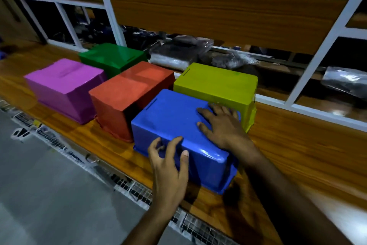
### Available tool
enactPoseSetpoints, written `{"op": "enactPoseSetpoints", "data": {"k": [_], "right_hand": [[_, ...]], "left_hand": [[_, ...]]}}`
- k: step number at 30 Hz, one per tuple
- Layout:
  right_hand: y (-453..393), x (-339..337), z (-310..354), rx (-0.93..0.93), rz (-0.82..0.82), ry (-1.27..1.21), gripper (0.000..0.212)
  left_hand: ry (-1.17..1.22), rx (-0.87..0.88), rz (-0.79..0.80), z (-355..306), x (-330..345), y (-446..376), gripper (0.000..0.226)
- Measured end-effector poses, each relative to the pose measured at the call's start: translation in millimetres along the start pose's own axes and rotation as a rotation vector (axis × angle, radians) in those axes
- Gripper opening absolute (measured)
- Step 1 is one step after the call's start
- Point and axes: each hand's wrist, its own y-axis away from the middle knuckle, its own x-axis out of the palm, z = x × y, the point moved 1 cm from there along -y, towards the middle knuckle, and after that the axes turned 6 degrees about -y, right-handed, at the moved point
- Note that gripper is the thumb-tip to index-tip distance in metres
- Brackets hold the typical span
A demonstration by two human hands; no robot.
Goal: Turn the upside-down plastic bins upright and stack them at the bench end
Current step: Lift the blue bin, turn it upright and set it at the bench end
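Blue bin (174, 125), glossy hard plastic, sits upside down at the bench (297, 155) front edge; I judge it light, stiff, slick. My right hand (222, 123) lies flat and spread on its base; left hand (168, 163) curls open-fingered at the near wall, nothing gripped. Best hold: bottom rim. Orange bin (121, 101) and yellow-green bin (216, 84) crowd it; free room is to the right.

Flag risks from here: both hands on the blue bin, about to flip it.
1. The blue bin sits tight against the red bin and the yellow-green bin; tipping it could knock or drag either one.
2. The left hand curls only at the near edge and the right hand lies flat on top, so the smooth plastic may slip.
3. The bin stands near the bench front edge and could slide off.
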Motion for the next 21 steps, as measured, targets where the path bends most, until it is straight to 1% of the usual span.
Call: {"op": "enactPoseSetpoints", "data": {"k": [2, 3, 6, 7, 10, 14, 16, 18, 20, 21], "right_hand": [[-7, 3, 1, 0.068, 0.069, 0.025, 0.059], [-6, 3, 2, 0.085, 0.07, 0.046, 0.06], [6, 7, 13, 0.134, 0.041, 0.103, 0.066], [11, 10, 19, 0.165, 0.041, 0.117, 0.066], [27, 7, 29, 0.194, 0.005, 0.137, 0.064], [47, 6, 49, 0.284, -0.074, 0.089, 0.056], [48, 0, 49, 0.318, -0.08, 0.043, 0.049], [48, -3, 45, 0.343, -0.06, -0.047, 0.047], [50, -4, 41, 0.37, -0.044, -0.183, 0.056], [53, -2, 39, 0.383, -0.032, -0.24, 0.062]], "left_hand": [[0.074, -0.033, 0.022, 7, -1, -4, 0.033], [0.098, -0.032, 0.027, 9, -1, -6, 0.033], [0.132, -0.027, 0.047, 21, -6, -8, 0.027], [0.148, -0.031, 0.061, 26, -9, -7, 0.025], [0.196, -0.035, 0.019, 29, -16, -10, 0.02], [0.268, 0.001, 0.01, 48, -32, -19, 0.022], [0.276, -0.009, 0.004, 58, -37, -25, 0.029], [0.309, -0.088, 0.02, 72, -39, -36, 0.046], [0.346, -0.207, 0.095, 82, -41, -49, 0.067], [0.323, -0.249, 0.14, 84, -42, -54, 0.073]]}}
